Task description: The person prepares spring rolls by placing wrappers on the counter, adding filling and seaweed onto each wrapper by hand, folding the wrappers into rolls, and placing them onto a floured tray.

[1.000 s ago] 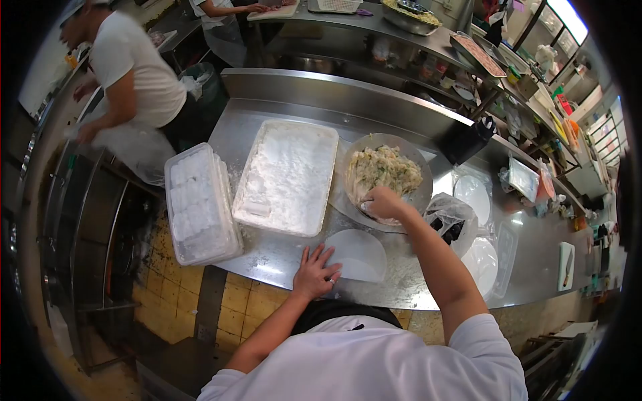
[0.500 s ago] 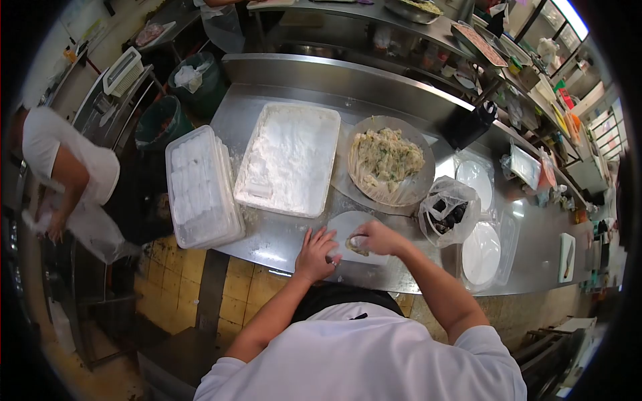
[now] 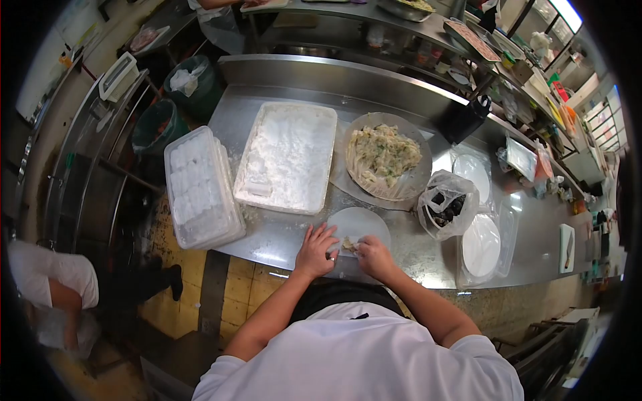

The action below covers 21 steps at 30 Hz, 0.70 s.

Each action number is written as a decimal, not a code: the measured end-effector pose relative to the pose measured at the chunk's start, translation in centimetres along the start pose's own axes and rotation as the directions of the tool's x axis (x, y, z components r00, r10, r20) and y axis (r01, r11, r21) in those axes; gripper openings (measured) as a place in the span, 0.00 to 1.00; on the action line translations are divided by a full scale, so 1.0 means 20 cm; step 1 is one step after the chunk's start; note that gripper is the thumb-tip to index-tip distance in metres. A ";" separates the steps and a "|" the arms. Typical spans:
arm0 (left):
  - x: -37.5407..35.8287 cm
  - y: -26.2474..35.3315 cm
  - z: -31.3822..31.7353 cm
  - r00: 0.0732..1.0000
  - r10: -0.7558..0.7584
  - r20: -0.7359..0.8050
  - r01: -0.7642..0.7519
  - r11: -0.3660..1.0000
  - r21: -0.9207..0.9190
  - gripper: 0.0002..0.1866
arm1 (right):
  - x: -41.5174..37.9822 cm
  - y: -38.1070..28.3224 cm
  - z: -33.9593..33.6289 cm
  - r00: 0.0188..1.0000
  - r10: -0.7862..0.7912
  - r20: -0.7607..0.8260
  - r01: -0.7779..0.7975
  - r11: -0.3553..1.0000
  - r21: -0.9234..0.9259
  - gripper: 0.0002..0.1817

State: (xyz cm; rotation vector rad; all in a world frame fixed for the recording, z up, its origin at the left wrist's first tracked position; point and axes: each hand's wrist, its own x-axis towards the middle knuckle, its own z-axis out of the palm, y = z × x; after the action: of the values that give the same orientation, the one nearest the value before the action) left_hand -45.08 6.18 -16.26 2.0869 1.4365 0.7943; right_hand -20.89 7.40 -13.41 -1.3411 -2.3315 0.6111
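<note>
A thin round white wrapper sheet (image 3: 368, 220) lies flat on the steel table in front of me. A small clump of pale filling (image 3: 349, 244) sits near its front edge. My left hand (image 3: 315, 255) rests at the sheet's left edge with fingers stretched out, a ring on one of them. On the other side of the clump, my right hand (image 3: 376, 259) has its fingers curled together at the filling; what is between them is hidden. Behind the sheet stands a large round bowl of mixed filling (image 3: 386, 157) with green bits.
White tray dusted with powder (image 3: 289, 157); stacked lidded boxes of white pieces (image 3: 200, 187) at left. On the right are a plastic bag with dark contents (image 3: 449, 207), bagged round white sheets (image 3: 481, 246) and a knife on a board (image 3: 567, 248). A co-worker (image 3: 60, 281) bends at lower left.
My right hand has lowered and drawn back toward me; the filling clump it held now lies on the sheet. The co-worker at left has moved nearer and bent down.
</note>
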 end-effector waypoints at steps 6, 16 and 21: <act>0.00 0.00 0.00 1.000 0.006 0.004 -0.006 1.000 0.003 0.16 | -0.04 -0.01 -0.05 0.976 0.198 -0.091 -0.183 0.972 0.146 0.04; -0.03 0.00 0.02 0.999 -0.028 -0.040 0.029 0.999 0.035 0.20 | 0.06 0.04 -0.26 0.890 0.306 -0.338 -0.238 0.944 0.227 0.09; -0.03 0.02 0.00 0.998 -0.040 -0.041 0.042 0.998 0.051 0.21 | 0.38 0.14 -0.53 0.875 0.251 -0.415 -0.205 0.967 0.152 0.13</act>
State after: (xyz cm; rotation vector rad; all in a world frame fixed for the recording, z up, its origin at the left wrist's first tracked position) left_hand -44.95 5.48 -16.07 2.0839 1.5322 0.7948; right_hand -16.83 17.22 -5.28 -1.5350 -1.7798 0.4374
